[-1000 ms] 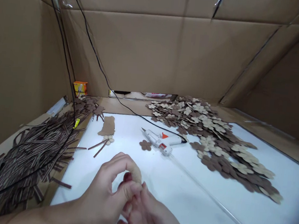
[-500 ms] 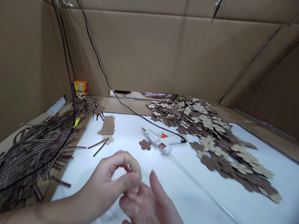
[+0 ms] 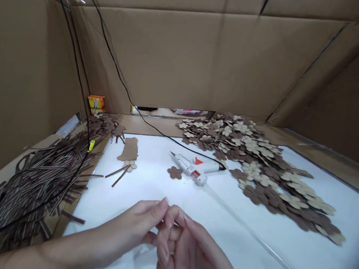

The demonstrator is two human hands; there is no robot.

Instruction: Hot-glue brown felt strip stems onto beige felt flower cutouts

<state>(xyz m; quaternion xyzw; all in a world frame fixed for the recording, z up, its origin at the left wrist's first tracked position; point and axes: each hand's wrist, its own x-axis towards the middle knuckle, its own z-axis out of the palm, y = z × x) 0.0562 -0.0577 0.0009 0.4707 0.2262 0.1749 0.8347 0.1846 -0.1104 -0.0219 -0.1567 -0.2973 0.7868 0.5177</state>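
Note:
My left hand [image 3: 145, 220] and my right hand [image 3: 183, 247] meet fingertip to fingertip, low over the white board [image 3: 121, 203]. Both have bent fingers pressed together; whatever lies between them, if anything, is hidden. The right palm is turned partly upward. Beyond the hands lies a white glue gun [image 3: 199, 177] with an orange trigger, a long clear glue stick [image 3: 252, 232] running out of its back. A brown felt flower [image 3: 174, 173] sits by its nozzle. Further left, two short brown ribbon strips [image 3: 120, 175] rest against a beige flower [image 3: 131, 166].
A heap of brown and beige felt flowers [image 3: 259, 168] spreads across the right. Striped ribbon strips [image 3: 33, 183] pile up at left. A torn cardboard piece [image 3: 128, 149] lies near an orange box [image 3: 96, 103]. The black cord [image 3: 119, 68] hangs across; cardboard walls [image 3: 174, 61] enclose the space.
My left hand has uncurled its raised index finger and lowered slightly. My right hand has turned and curled its fingers against the left fingertips. Glue gun and flowers stay put.

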